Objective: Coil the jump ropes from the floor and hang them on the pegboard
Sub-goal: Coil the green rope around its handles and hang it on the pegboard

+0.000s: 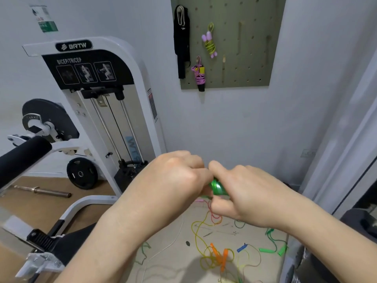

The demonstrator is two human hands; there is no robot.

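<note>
1. A wall sign (43, 18) with a green band was seen at the far left; its print could not be read.
2. A white weight machine (98, 99) was marked "BRTW" on its top badge and "BICEP/TRICEP" on the black panel below, above three exercise pictures.
3. A black weight plate (82, 173) was leaned at the machine's foot, and a bar (42, 190) was laid near it on the wooden floor.
4. The left hand (173, 180) was held chest-high, its fingers curled onto the left end of a green handle (217, 187).
5. A grey-green pegboard (244, 48) was fixed to the white wall; a black strap (181, 41), a yellow-green rope (210, 41) and a pink rope (199, 75) were hung coiled on its left side.
6. The same handle was wrapped by the fingers and thumb of the right hand (244, 193).
7. On the pale floor (173, 262) below, loose ropes were tangled: one with orange handles (219, 256), a blue handle (242, 247), and one with green handles (273, 248) furthest right.
</note>
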